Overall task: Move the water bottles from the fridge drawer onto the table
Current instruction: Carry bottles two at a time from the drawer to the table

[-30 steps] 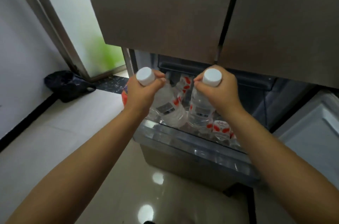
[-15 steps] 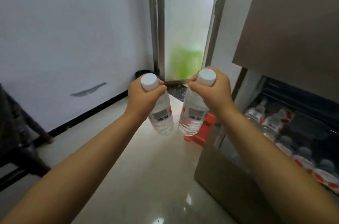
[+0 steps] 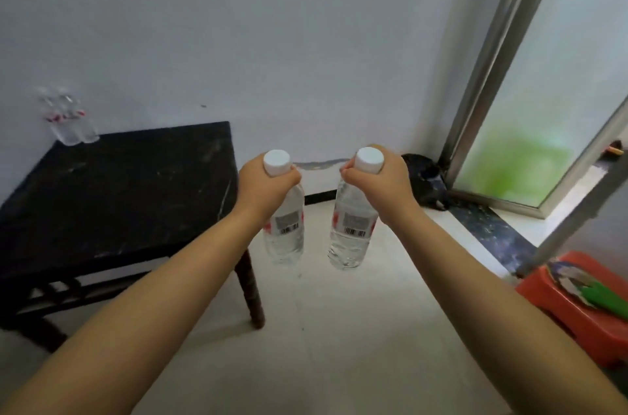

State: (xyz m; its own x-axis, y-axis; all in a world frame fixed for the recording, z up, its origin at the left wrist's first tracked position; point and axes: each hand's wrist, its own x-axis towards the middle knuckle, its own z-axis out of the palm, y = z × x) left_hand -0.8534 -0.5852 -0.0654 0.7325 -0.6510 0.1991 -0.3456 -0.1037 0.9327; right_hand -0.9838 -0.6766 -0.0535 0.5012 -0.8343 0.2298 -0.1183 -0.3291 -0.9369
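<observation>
Partway through, by the look of it. Against the wall (image 3: 238, 40), a black table (image 3: 119, 197) on the left with a pair of bottles (image 3: 69, 122) already standing at its far left corner, hard up to the wall; exact count blurred, two most likely. Fridge drawer out of view, so no telling how many wait there.

Broad pale floor (image 3: 339, 329) ahead and open between table and sliding door (image 3: 530, 129). Plenty of bare tabletop toward the near and right edges for setting down. On the right, a red stool (image 3: 577, 305) with something green lying on it, near the right arm; a dark bag (image 3: 424, 183) in the corner by the door frame, well apart from the path.

Table's right edge and near leg (image 3: 251, 292) just left of the carried load: worth swinging wide enough not to knock a bottle base against that edge.

Left hand (image 3: 263, 186) wrapped round the neck of the left bottle (image 3: 285, 231), cap poking above the fist, body hanging upright over the floor just beside the table. Right hand (image 3: 380, 183) gripping the right bottle (image 3: 351, 231) the same way, a gap between the two. Left to do, judging from this: carry across, lift over the edge, stand both down, likely beside the first pair.
</observation>
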